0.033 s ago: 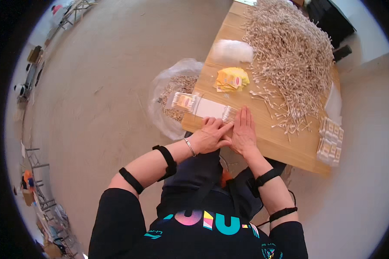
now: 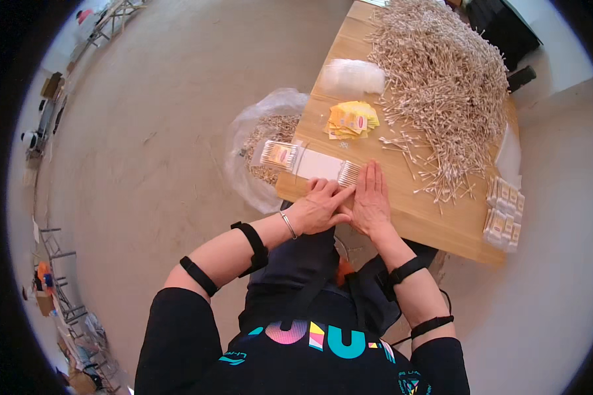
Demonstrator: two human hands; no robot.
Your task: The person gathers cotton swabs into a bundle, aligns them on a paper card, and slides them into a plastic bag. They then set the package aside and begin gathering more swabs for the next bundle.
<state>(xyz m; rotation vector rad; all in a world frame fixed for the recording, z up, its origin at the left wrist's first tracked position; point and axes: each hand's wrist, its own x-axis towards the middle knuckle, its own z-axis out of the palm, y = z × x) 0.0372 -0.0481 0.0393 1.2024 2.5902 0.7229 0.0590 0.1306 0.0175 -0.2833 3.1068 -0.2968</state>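
Barely any movement is showing since the earlier frame: the tabletop things are sitting only a trace up and left in view, and both hands are keeping the same pose. At left, a large translucent plastic bag (image 2: 270, 101) holding many loose cotton swabs (image 2: 278, 125) is standing beside the wooden table's edge. A flat clear-plastic pack of swabs with a yellow-orange label (image 2: 279, 155) is jutting past that edge, partly over the bag. Next to it, a smooth white rectangular piece (image 2: 320, 164) is lying on the table. The left hand (image 2: 319, 205), with a silver bracelet (image 2: 288, 224) at its wrist, is bending its fingers by the white piece's near edge and pointing its index finger toward the right hand; whether it is gripping anything, I cannot tell. A neat row of white-tipped swabs (image 2: 348, 174) is lying at the white piece's right end. A small pile of yellow paper labels (image 2: 352, 120) and a stack of clear plastic film (image 2: 352, 78) are lying beyond. The right hand (image 2: 371, 201) is resting flat just beside the row, fingers straight and together, clasping nothing. Further right, a big heap of loose swabs (image 2: 441, 92) is covering much of the pale wooden table (image 2: 451, 230), and filled clear packs (image 2: 503, 214) are sitting stacked at its right edge.
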